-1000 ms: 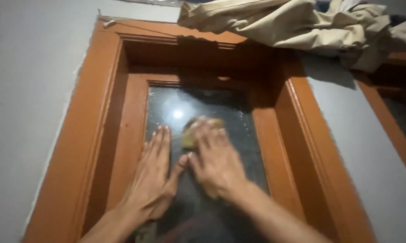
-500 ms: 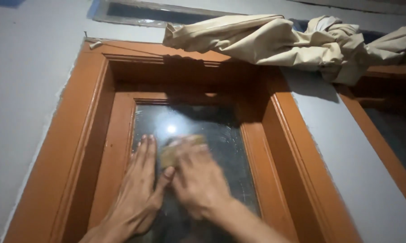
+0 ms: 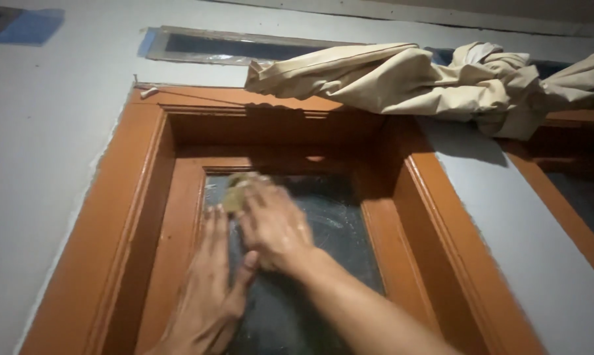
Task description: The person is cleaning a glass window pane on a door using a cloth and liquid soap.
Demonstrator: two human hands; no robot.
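Note:
My right hand [image 3: 274,225] presses a small yellowish sponge [image 3: 234,195] against the dark glass pane [image 3: 330,230] near its top left corner; the hand and sponge are blurred. My left hand [image 3: 211,289] lies flat with fingers together on the glass along the inner left edge of the brown wooden window frame [image 3: 123,217], just below and left of the right hand. The glass looks smeared and streaked.
A bunched beige curtain [image 3: 415,79] is draped over the top of the frame to the right. A second window frame [image 3: 567,197] stands at the far right. Grey wall [image 3: 40,164] surrounds both, with a narrow vent opening [image 3: 205,45] above.
My right hand has carried the sponge up and left to the pane's top corner. The left hand stays flat on the glass. The view has tilted upward.

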